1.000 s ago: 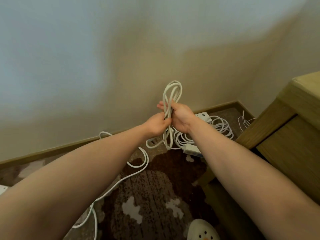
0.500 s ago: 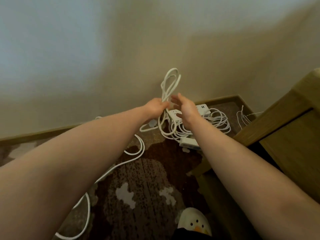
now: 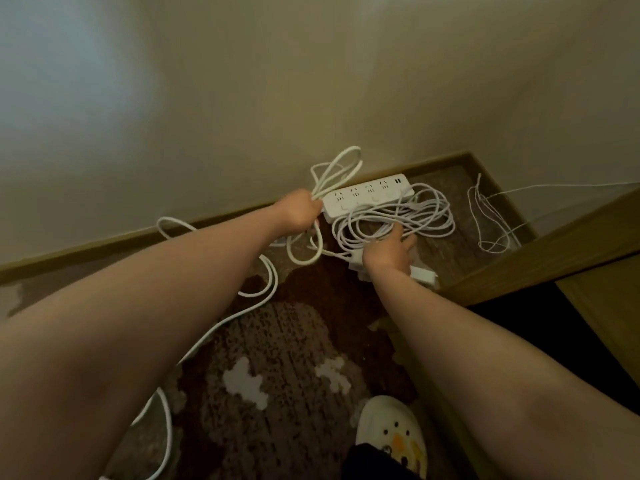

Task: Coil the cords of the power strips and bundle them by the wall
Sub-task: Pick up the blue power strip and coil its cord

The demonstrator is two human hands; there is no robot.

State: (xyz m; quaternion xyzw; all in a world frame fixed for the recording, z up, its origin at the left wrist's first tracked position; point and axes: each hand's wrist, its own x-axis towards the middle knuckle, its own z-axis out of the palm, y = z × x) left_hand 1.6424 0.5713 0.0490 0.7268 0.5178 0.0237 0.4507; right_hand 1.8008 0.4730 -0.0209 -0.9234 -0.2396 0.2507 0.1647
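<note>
Cords lie by the wall [image 3: 242,98]. The left hand [image 3: 298,210] is squeezed shut on a bunch of cord loops [image 3: 337,171], held up next to the power strip [image 3: 369,199]. The right hand [image 3: 389,252] reaches open onto the coiled cord [image 3: 429,216] on the floor. The loops could slip loose, and the long cord [image 3: 221,327] trailing over the rug [image 3: 277,358] could snag.
</note>
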